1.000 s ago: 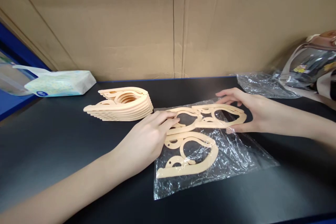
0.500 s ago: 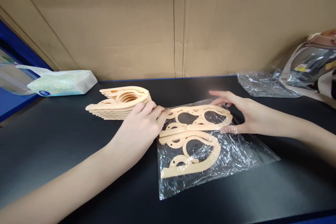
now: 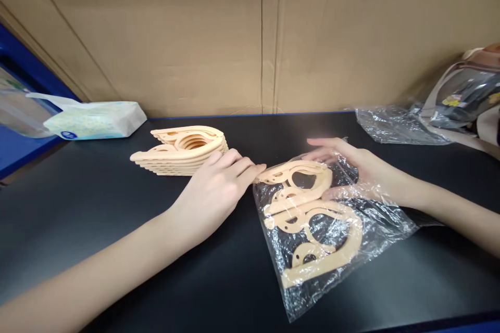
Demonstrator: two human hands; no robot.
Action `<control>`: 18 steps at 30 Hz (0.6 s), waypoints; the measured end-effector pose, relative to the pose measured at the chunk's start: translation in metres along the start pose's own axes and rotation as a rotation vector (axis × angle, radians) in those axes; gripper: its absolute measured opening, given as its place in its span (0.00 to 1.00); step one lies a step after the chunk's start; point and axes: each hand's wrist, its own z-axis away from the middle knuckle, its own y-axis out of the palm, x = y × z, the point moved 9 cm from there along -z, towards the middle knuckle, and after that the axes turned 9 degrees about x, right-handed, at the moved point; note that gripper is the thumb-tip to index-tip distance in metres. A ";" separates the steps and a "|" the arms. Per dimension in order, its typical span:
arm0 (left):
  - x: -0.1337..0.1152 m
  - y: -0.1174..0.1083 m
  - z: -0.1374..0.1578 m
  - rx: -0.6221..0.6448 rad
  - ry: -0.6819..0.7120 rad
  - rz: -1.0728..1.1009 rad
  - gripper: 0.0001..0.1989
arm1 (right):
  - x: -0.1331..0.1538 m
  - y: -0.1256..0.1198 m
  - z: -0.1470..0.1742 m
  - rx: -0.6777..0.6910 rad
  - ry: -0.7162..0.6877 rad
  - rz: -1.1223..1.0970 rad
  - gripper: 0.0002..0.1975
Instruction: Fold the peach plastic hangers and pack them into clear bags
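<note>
A clear plastic bag (image 3: 308, 296) lies tilted on the black table, with peach-coloured folding hangers (image 3: 353, 234) inside it, folded up. My left hand (image 3: 224, 187) is closed at the bag's upper left corner, pinching the plastic there. At the bag's right side my right hand (image 3: 351, 166) has its thumb and fingers around the rounded end of the far hanger. Shiny film covers part of that hand, and its fingertips are partly hidden. Just behind my left hand stands a neat stack of folded hangers (image 3: 175, 153) of the same colour.
A pack of tissues (image 3: 97, 119) lies at the back left, beside a blue frame (image 3: 15, 57). Another crumpled clear bag (image 3: 394, 125) and a transparent bag with straps (image 3: 464, 99) are at the back right. A cardboard wall (image 3: 195, 36) closes off the table's far side.
The bag of hangers has turned clockwise, its near end swinging right. My left hand has shifted slightly right with the bag's corner. My right hand stays around the far hanger's end.
</note>
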 end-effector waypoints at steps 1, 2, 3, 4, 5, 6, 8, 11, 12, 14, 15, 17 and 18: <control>-0.001 -0.001 0.000 -0.003 -0.006 -0.047 0.14 | 0.000 0.000 0.000 -0.006 0.004 0.015 0.46; -0.002 -0.002 -0.001 0.002 -0.015 -0.089 0.13 | 0.001 0.000 0.000 -0.014 0.007 0.027 0.46; -0.002 -0.003 -0.001 0.008 -0.028 -0.125 0.12 | 0.001 -0.001 0.000 -0.022 0.008 0.036 0.45; -0.002 -0.003 -0.001 0.015 -0.038 -0.154 0.12 | 0.001 -0.001 0.001 -0.022 0.006 0.042 0.45; -0.003 -0.004 -0.001 0.023 -0.048 -0.178 0.11 | 0.001 -0.001 0.001 -0.016 0.001 0.039 0.44; -0.003 -0.004 0.000 0.031 -0.054 -0.200 0.11 | 0.000 -0.001 0.001 -0.003 -0.003 0.030 0.44; -0.004 -0.005 0.000 0.039 -0.054 -0.230 0.11 | -0.001 0.001 0.001 0.038 -0.002 0.005 0.43; -0.003 -0.004 -0.001 0.046 -0.051 -0.202 0.09 | -0.002 0.000 0.001 0.054 0.006 0.005 0.42; -0.002 -0.003 -0.002 0.045 -0.055 -0.176 0.08 | -0.001 0.000 0.001 0.047 0.003 0.015 0.41; 0.002 -0.001 -0.004 0.042 -0.070 -0.117 0.07 | 0.002 -0.001 0.002 0.024 -0.011 0.036 0.40; 0.004 0.000 -0.004 0.044 -0.080 -0.088 0.07 | 0.003 -0.001 0.002 0.016 -0.015 0.048 0.40; 0.008 0.002 -0.006 0.058 -0.105 -0.034 0.07 | 0.004 0.000 0.003 0.004 -0.015 0.075 0.39; 0.010 0.003 -0.006 0.073 -0.116 -0.011 0.08 | 0.004 0.000 0.003 -0.005 -0.010 0.090 0.39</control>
